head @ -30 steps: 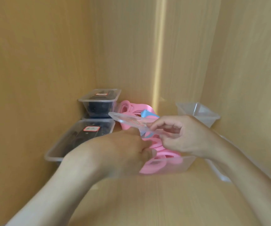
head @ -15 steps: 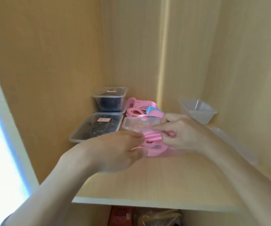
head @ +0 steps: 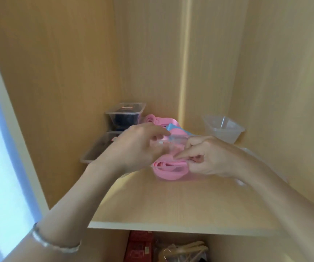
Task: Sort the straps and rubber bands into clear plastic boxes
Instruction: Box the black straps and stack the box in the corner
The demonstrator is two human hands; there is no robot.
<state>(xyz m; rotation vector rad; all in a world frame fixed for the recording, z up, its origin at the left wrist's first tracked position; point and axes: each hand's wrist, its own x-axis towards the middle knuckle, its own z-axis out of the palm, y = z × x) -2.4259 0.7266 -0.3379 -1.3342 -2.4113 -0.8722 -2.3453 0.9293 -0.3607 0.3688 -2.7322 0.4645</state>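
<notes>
A clear plastic box full of pink rubber bands stands mid-shelf. My left hand holds a clear lid by its left edge, tilted just above the box. My right hand is at the box's right side, fingers curled, pinching a pink band with the index finger pushed onto it. Behind the box lies a loose pile of pink bands with a blue band on it.
Two clear boxes with dark contents and red labels, a rear box and a front box, stand along the left wall. An empty clear box sits back right, a flat clear lid beside it. Below the shelf edge are a red carton and hangers.
The view has pulled back and the shelf's front edge now shows. The lid came down over the box, and my left hand rose to the lid's left edge.
</notes>
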